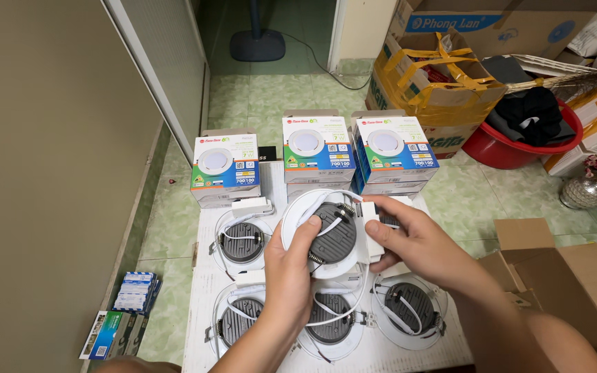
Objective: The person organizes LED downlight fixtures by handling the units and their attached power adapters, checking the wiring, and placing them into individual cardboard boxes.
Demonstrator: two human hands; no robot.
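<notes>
My left hand (291, 266) grips a round white downlight (326, 231) turned back side up, showing its dark grey housing, spring clips and white wire. My right hand (412, 238) holds the small white driver box (372, 235) wired to that light, at the light's right edge. Both are raised above a white board (205, 290) on the floor. Several more downlights lie back side up on the board, one at the left (242, 242), one at the lower left (243, 321) and one at the lower right (409, 307).
Three lamp boxes (226, 169) (317, 148) (395, 148) stand behind the board. An open cardboard box (561, 276) sits at the right, a red basin of dark clothes (526, 131) and a strapped carton (443, 76) beyond. Small blue packs (129, 297) lie by the left wall.
</notes>
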